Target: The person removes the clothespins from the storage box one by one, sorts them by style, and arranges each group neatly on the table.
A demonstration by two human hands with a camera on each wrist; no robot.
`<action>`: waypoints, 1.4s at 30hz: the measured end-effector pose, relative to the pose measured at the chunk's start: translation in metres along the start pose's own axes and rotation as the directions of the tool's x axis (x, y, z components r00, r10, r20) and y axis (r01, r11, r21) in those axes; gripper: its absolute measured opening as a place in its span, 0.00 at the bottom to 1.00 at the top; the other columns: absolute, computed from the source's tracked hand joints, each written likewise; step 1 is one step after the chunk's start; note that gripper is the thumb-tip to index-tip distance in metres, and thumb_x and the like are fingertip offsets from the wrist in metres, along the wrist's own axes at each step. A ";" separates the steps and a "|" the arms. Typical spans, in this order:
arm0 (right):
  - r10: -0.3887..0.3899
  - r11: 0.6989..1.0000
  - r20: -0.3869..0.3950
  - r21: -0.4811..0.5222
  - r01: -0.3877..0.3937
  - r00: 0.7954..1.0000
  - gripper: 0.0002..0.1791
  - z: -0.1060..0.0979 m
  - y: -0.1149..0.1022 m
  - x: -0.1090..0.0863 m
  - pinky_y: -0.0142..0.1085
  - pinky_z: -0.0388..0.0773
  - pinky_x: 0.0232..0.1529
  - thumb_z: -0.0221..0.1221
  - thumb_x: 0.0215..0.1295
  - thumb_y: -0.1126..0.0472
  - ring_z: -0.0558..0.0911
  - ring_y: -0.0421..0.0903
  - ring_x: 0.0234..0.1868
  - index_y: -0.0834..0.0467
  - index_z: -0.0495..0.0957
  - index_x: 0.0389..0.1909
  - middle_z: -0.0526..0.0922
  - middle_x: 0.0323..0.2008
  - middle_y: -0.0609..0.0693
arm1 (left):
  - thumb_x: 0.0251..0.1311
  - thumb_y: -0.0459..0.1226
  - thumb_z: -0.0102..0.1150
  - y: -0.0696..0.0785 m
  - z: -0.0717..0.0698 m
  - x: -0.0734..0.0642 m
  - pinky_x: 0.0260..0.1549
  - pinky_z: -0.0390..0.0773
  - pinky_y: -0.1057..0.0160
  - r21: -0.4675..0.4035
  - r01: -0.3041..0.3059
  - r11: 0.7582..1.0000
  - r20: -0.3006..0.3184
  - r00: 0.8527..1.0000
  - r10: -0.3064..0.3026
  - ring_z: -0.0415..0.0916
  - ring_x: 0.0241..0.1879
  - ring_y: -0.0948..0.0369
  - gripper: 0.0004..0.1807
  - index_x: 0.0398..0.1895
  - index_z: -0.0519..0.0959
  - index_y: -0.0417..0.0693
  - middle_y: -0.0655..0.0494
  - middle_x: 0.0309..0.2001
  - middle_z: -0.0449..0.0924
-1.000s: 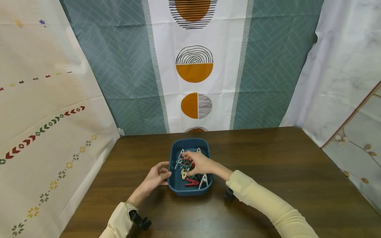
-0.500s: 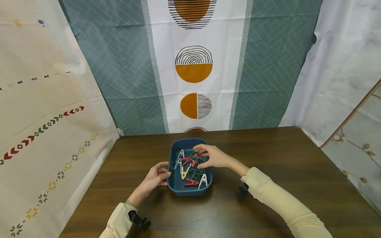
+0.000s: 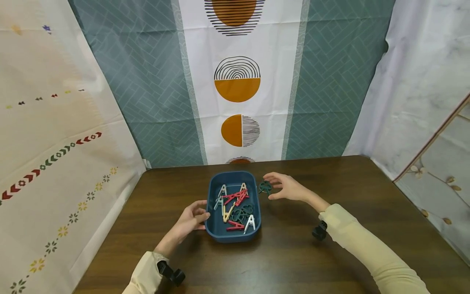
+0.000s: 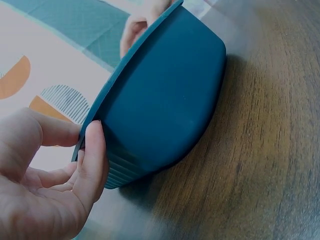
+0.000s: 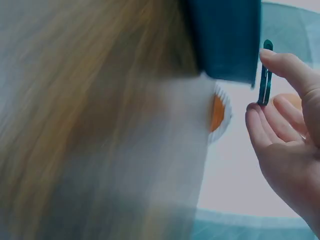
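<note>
A blue plastic basket (image 3: 216, 237) stands on the table, its contents seen from above. My left hand (image 3: 191, 216) pinches its left rim; in the left wrist view the thumb and fingers (image 4: 93, 155) clasp the edge. Just outside the right rim, my right hand (image 3: 288, 187) holds a dark green ring-shaped clip (image 3: 265, 187) between thumb and fingertips. Edge-on and thin, that clip (image 5: 266, 75) shows in the right wrist view. Inside the basket lie red clothespins (image 3: 236, 197), a white clothespin (image 3: 250, 223), a cream clothespin (image 3: 227, 214), pale blue ones (image 3: 219, 202) and more green ring-shaped clips (image 3: 242, 212).
The dark wooden table (image 3: 330, 179) extends on both sides of the basket. Patterned cloth (image 3: 154, 102) hangs behind its far edge, with pale cloths along the left (image 3: 73, 163) and right (image 3: 415, 102). Each wrist wears a small black camera (image 3: 319, 230).
My right hand has risen out of the basket and moved right past its rim, carrying a green ring-shaped clip. The left hand keeps its hold on the left rim.
</note>
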State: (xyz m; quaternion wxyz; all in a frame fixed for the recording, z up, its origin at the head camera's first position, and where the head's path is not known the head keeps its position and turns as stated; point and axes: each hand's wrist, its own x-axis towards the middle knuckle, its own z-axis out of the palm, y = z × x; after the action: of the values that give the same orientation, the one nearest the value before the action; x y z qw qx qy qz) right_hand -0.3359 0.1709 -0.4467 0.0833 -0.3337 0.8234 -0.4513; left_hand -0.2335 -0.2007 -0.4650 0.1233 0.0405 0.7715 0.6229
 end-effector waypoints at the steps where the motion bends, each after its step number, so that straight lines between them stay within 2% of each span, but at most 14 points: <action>1: 0.010 1.000 0.003 -0.003 -0.010 1.000 0.38 -0.002 0.004 -0.001 0.56 0.70 0.61 0.70 0.54 0.62 0.73 0.60 0.62 0.60 0.65 0.65 0.70 0.63 0.64 | 0.65 0.32 0.55 0.000 0.000 0.000 0.26 0.81 0.67 0.002 0.001 1.000 0.000 1.000 -0.001 0.78 0.33 0.57 0.30 0.68 0.60 0.35 0.31 0.46 0.74; 7: 0.055 0.998 0.041 -0.005 -0.055 0.998 0.38 -0.008 0.021 -0.007 0.56 0.70 0.61 0.68 0.54 0.69 0.72 0.64 0.62 0.66 0.63 0.65 0.69 0.63 0.69 | 0.65 0.32 0.56 -0.001 0.000 -0.001 0.26 0.81 0.68 -0.003 0.016 1.000 -0.003 1.000 -0.016 0.77 0.34 0.58 0.30 0.68 0.60 0.35 0.32 0.46 0.75; 14: 0.108 0.994 0.141 -0.031 -0.105 0.984 0.38 -0.013 0.040 -0.010 0.55 0.69 0.62 0.67 0.55 0.68 0.69 0.64 0.64 0.68 0.61 0.66 0.67 0.65 0.67 | 0.65 0.32 0.56 -0.001 0.000 0.000 0.26 0.80 0.68 -0.015 0.008 1.000 0.007 1.000 -0.008 0.77 0.35 0.59 0.30 0.68 0.60 0.34 0.33 0.46 0.75; 20: 0.116 0.992 0.153 -0.062 -0.108 0.981 0.40 -0.015 0.043 -0.011 0.56 0.69 0.63 0.67 0.55 0.69 0.69 0.64 0.64 0.67 0.59 0.68 0.67 0.65 0.67 | 0.65 0.31 0.55 -0.001 0.000 0.000 0.26 0.80 0.68 -0.013 0.008 1.000 0.006 1.000 -0.008 0.77 0.34 0.59 0.29 0.68 0.60 0.34 0.33 0.45 0.75; 25: 0.098 0.991 0.105 -0.098 -0.088 0.990 0.40 -0.016 0.035 -0.009 0.57 0.69 0.62 0.67 0.56 0.67 0.69 0.64 0.64 0.66 0.59 0.68 0.67 0.65 0.67 | 0.65 0.31 0.55 0.000 0.000 0.001 0.26 0.81 0.67 -0.004 0.005 1.000 0.009 1.000 -0.005 0.77 0.35 0.59 0.29 0.68 0.60 0.34 0.32 0.46 0.75; 34: -0.010 0.995 0.034 -0.094 0.014 0.999 0.34 -0.005 0.005 -0.001 0.55 0.72 0.60 0.65 0.60 0.64 0.71 0.65 0.62 0.61 0.64 0.66 0.70 0.63 0.64 | 0.65 0.32 0.55 0.000 0.000 0.000 0.27 0.81 0.67 0.000 0.003 1.000 0.006 1.000 -0.003 0.77 0.35 0.58 0.29 0.67 0.60 0.35 0.31 0.47 0.74; 42: -0.073 0.996 0.101 -0.042 0.078 0.992 0.34 0.007 -0.022 0.009 0.54 0.73 0.60 0.67 0.59 0.62 0.75 0.58 0.60 0.61 0.66 0.65 0.73 0.62 0.63 | 0.65 0.33 0.56 -0.001 -0.001 0.001 0.26 0.80 0.68 -0.006 0.016 1.000 0.010 1.000 -0.016 0.77 0.34 0.58 0.29 0.67 0.60 0.35 0.31 0.47 0.74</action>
State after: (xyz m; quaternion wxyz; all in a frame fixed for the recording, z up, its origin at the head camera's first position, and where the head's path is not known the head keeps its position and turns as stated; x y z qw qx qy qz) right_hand -0.3291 0.1529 -0.4314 0.0994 -0.3884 0.8153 -0.4178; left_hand -0.2345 -0.2015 -0.4658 0.1323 0.0371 0.7694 0.6238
